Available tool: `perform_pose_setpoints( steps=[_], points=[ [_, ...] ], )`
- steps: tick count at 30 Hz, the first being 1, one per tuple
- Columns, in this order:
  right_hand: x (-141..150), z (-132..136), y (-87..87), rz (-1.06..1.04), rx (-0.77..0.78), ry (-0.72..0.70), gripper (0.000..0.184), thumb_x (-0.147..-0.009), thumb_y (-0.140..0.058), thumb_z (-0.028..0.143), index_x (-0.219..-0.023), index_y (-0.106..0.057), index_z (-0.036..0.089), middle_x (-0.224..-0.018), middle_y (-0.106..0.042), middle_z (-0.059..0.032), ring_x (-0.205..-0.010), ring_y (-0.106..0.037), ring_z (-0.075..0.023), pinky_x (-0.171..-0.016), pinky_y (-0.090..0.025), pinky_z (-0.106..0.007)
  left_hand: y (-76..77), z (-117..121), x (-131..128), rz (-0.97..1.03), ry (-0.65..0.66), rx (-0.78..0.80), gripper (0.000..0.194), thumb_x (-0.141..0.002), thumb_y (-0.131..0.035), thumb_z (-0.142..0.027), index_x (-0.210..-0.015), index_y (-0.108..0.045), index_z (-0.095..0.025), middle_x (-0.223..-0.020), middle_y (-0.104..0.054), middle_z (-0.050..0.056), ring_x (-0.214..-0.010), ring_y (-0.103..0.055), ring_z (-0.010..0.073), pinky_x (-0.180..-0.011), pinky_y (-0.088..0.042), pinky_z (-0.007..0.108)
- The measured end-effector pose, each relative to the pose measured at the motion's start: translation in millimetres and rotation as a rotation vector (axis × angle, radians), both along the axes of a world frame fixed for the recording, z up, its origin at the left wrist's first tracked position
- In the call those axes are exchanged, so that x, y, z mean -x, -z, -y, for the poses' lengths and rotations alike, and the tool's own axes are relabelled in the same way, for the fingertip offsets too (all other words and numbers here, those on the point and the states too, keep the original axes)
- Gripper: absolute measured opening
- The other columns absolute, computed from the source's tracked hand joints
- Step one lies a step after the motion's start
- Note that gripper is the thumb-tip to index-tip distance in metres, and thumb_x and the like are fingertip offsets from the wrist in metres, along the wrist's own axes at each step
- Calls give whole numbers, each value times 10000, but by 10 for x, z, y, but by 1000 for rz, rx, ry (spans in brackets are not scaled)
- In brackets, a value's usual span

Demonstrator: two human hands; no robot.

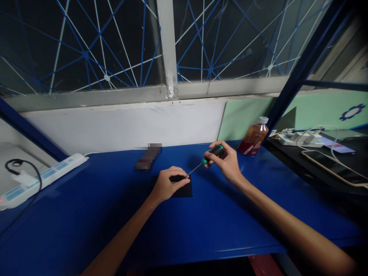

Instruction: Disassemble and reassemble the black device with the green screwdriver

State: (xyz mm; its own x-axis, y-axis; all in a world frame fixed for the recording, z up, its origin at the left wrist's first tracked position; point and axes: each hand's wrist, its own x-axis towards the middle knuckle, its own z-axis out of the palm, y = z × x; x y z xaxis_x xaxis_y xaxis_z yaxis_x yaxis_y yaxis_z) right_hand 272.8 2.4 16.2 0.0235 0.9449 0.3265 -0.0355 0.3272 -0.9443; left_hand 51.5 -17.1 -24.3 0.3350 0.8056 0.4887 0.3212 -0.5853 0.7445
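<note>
My right hand (228, 163) is closed round the green and black handle of a screwdriver (216, 151). The screwdriver is tilted, its thin metal shaft running down and left to the fingertips of my left hand (166, 184). Thumb and fingers of that left hand are pinched together around the screwdriver's tip; what they hold there is too small and covered to make out. Beneath the left hand lies a flat black rectangular object (185, 191) on the blue table (218, 226), partly hidden by the hand.
A dark, pixelated oblong object (148, 157) lies behind my left hand. A drink bottle with a white cap (253, 138) stands at the back right. Power strips (48, 178) and phones (335, 165) with cables flank the table. Blue frame posts (293, 84) rise at the sides.
</note>
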Motion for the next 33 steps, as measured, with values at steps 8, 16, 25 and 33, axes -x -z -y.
perform_pose_setpoints(
  steps=[8,16,25,33],
  points=[
    [13,17,-13,-27,4,-10,379,-703,-754,352,-915,-474,210,-657,-641,17,-454,-612,-139,-452,-542,-292,10,-3,1,21,-10,76,77,-763,-739,-251,-776,-728,-175,-848,-734,62,-861,-678,205,-814,-542,332],
    [4,14,-26,-41,-21,-4,358,-700,-756,311,-903,-479,211,-652,-648,16,-448,-624,-148,-440,-537,-294,-24,10,-11,19,-34,78,71,-756,-736,-238,-747,-724,-169,-839,-733,72,-845,-683,210,-792,-547,346],
    [-26,17,-55,-65,-82,30,307,-725,-733,285,-897,-489,214,-662,-657,6,-462,-625,-153,-433,-525,-299,24,-5,16,35,-43,74,78,-774,-729,-255,-742,-733,-184,-828,-735,59,-845,-683,209,-807,-549,355],
    [-1,35,-58,-45,-69,6,312,-727,-734,283,-898,-483,213,-657,-658,11,-451,-618,-147,-432,-516,-293,48,-23,11,54,-58,11,74,-768,-743,-248,-733,-731,-184,-795,-730,56,-806,-680,205,-769,-550,352]
  ],
)
